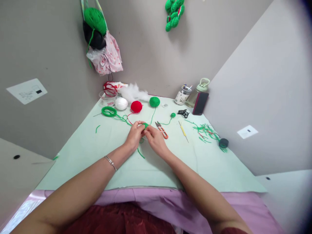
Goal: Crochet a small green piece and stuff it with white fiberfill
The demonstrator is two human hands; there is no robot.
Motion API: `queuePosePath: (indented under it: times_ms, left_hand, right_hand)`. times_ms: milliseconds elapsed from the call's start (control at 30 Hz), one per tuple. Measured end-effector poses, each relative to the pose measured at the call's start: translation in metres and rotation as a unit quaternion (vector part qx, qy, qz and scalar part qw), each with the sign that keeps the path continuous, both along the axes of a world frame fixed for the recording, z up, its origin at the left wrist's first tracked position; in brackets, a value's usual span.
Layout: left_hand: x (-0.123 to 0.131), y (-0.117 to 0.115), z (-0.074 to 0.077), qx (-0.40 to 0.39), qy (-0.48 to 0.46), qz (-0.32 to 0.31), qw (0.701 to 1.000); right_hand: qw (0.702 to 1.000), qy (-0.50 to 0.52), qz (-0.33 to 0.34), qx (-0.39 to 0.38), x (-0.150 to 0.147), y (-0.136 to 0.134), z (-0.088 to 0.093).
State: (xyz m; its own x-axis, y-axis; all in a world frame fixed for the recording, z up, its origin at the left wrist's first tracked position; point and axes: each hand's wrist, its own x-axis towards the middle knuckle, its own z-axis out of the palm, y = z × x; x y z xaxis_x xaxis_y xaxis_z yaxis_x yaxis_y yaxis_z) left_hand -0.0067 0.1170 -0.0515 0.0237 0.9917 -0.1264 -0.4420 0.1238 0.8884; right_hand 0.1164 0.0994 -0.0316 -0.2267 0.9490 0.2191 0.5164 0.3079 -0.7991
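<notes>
Between my hands, just above the table, is a small green crocheted piece [145, 125]. My left hand [134, 136] pinches it from the left, fingers curled round its far side. From the right, my right hand [154, 138] has its fingertips pressed together at the piece; whether a needle or hook is in them is too small to see. Close to my right hand lie orange-handled thread snips [163, 131]. Green yarn runs from the hands toward a green yarn ball [154, 101]. A red yarn ball [136, 106] and a white yarn ball [121, 103] sit farther left.
A yellow crochet hook [182, 129], a black hair claw [183, 113] and green yarn scraps [207, 130] lie at right. A phone [200, 104], a bottle [193, 96] and a pen cup [182, 96] stand behind. White stuffing [134, 92] and a clear bowl [104, 99] are at back left.
</notes>
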Motion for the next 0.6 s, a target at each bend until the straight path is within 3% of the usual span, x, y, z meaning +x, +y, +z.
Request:
queuePosePath:
  times_ms: [167, 433, 600]
  left_hand:
    - [0.001, -0.005, 0.012, 0.011, -0.052, -0.009, 0.999]
    - [-0.002, -0.004, 0.009, -0.002, -0.063, -0.013, 0.998]
    - [-0.004, -0.004, 0.019, 0.008, -0.073, -0.034, 0.997]
  right_hand:
    - [1.0, 0.02, 0.003, -0.016, 0.007, 0.01, -0.002]
    - [1.0, 0.012, 0.003, 0.012, -0.006, -0.009, -0.002]
    - [1.0, 0.024, 0.006, 0.013, 0.002, -0.001, 0.002]
